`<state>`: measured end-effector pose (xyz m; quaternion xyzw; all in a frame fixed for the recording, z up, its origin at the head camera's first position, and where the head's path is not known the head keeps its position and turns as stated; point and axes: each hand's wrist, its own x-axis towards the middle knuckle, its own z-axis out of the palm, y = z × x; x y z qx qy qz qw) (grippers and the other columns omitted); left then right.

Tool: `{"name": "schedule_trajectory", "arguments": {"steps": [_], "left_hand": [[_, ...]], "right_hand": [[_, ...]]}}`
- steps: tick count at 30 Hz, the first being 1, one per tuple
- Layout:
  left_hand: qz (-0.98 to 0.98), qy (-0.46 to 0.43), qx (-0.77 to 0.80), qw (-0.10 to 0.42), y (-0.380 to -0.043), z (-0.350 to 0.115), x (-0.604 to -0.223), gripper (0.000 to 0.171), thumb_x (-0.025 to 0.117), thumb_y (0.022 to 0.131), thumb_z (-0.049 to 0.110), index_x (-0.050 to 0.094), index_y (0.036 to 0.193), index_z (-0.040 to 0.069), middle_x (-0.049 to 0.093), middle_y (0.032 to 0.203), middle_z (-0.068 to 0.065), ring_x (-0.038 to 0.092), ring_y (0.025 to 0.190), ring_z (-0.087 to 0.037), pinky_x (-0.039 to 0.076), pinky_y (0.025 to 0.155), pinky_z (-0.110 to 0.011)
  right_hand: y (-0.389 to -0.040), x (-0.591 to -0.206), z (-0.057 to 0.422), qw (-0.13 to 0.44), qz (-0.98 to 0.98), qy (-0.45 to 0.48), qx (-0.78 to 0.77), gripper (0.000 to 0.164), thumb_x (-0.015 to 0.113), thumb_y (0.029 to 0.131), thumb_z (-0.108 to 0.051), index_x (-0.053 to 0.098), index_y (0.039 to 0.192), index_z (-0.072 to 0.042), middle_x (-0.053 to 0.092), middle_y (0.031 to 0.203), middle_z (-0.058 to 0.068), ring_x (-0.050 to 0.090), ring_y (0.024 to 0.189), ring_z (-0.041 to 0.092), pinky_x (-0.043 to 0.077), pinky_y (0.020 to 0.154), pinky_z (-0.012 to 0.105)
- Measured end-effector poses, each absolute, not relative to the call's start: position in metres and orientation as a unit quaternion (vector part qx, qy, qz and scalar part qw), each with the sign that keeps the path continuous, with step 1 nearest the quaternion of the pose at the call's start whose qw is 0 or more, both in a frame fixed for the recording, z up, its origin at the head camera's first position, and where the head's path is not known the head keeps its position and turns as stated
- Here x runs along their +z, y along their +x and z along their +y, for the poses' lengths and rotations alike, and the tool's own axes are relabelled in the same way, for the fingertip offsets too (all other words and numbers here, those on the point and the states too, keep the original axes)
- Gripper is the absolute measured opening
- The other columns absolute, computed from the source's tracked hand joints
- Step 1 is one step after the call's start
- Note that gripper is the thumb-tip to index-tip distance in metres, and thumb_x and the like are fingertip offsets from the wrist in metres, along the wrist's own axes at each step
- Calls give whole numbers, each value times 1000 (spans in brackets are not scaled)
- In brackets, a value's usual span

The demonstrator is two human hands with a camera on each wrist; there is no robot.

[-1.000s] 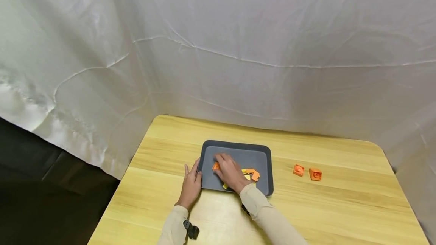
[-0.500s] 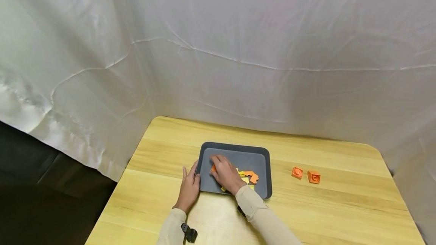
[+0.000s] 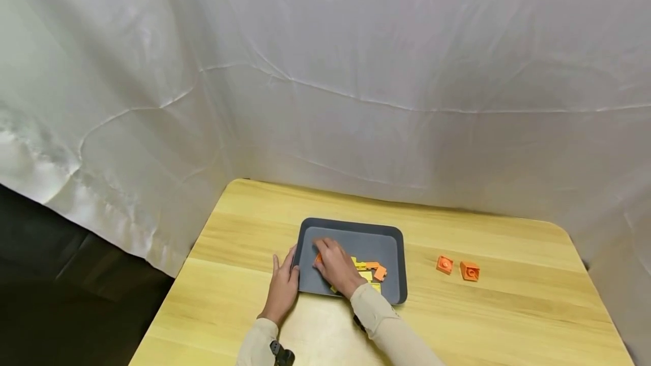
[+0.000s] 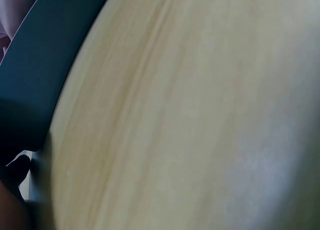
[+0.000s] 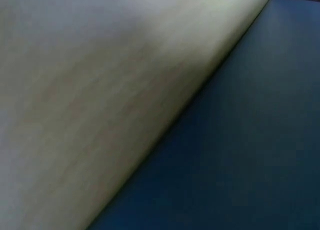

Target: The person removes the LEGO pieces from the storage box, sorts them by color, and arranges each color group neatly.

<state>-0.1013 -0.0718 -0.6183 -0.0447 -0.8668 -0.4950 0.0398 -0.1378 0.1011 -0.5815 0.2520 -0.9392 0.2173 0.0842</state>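
Note:
A dark grey tray (image 3: 351, 225) lies on the wooden table with yellow and orange toy bricks inside. My left hand (image 3: 282, 290) rests against the tray's left wall, fingers extended along it and thumb apart. Over the tray's left half, my right hand (image 3: 338, 267) reaches down, with its thumb and curled fingers around an orange brick (image 3: 319, 258); the hand partly hides this brick. Beside that palm lie yellow bricks (image 3: 365, 277) and another orange brick (image 3: 380, 273). The left wrist view shows the tray's outer wall (image 4: 45, 54) close by.
Two orange bricks, one on the left (image 3: 445, 265) and one on the right (image 3: 470, 271), lie on the wooden table (image 3: 524, 298) right of the tray. A pale curtain (image 3: 356, 89) hangs behind the table and along its left side.
My right hand has shifted slightly left within the tray, closing in around the orange brick. My left hand stays at the tray's side. The head view has tilted a little.

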Motion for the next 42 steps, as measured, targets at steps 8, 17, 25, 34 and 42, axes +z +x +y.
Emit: {"name": "schedule_trajectory", "arguments": {"steps": [8, 17, 25, 34, 42], "left_hand": [[-865, -56, -496, 49, -103, -71, -618, 53, 49, 105, -1, 42, 157, 1, 49, 155, -20, 48, 142, -35, -2, 129, -52], [-864, -51, -499, 43, -105, -71, -616, 53, 48, 106, 1, 42, 159, 4, 49, 156, -18, 47, 142, -36, -2, 129, -54], [-865, -53, -498, 42, -105, -71, -616, 53, 48, 106, 1, 42, 158, 4, 49, 156, -18, 46, 143, -34, -2, 129, -52], [-865, -53, -497, 40, -106, -71, -616, 53, 48, 106, 2, 42, 158, 4, 50, 155, -17, 47, 143, -34, -2, 129, -52], [-865, -42, -499, 32, -107, -70, -617, 53, 48, 106, 3, 42, 159, 4, 49, 155, -17, 34, 150, -40, 0, 128, -57]], "right_hand": [[-139, -583, 102, 92, -940, 252, 209, 49, 83, 90, -18, 66, 132, 0, 67, 126, 18, 67, 114, 32, 60, 94, 41], [-139, -581, 106, 81, -937, 255, 224, 49, 83, 90, -18, 65, 132, 0, 69, 122, 18, 68, 111, 32, 62, 91, 42], [-138, -581, 107, 72, -937, 251, 232, 45, 81, 92, -14, 66, 132, 1, 70, 121, 19, 69, 110, 32, 62, 90, 42], [-138, -575, 110, 72, -932, 246, 255, 43, 80, 93, -12, 66, 132, 0, 71, 121, 17, 70, 109, 31, 63, 88, 41], [-136, -562, 121, 73, -931, 231, 271, 46, 79, 93, -10, 64, 135, 1, 70, 124, 19, 68, 112, 34, 63, 88, 43]]}}
